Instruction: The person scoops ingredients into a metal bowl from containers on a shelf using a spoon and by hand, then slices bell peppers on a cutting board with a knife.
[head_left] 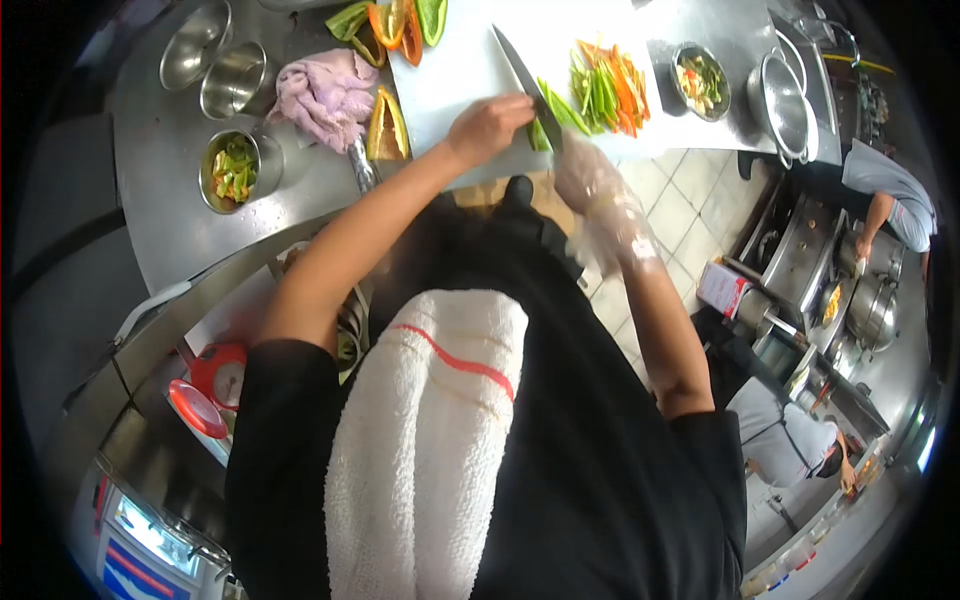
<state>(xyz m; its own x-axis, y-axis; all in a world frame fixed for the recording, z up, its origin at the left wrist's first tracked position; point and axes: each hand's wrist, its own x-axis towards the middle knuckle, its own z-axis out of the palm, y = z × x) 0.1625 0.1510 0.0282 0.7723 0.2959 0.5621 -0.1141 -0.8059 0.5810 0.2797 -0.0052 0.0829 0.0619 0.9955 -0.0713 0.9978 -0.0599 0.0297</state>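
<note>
- While the right hand, in a clear glove, is closed around the handle of the knife, the blade points away from the person over the white cutting board.
- The left hand has its fingers curled together right beside the blade; whether they grip anything, I cannot tell.
- Green pepper pieces lie beside the knife, on the side away from the left hand.
- Thin pepper strips, green, orange and red, sit in a pile farther right on the board.
- Larger pepper pieces lie at the board's left edge, near a crumpled pink cloth.
</note>
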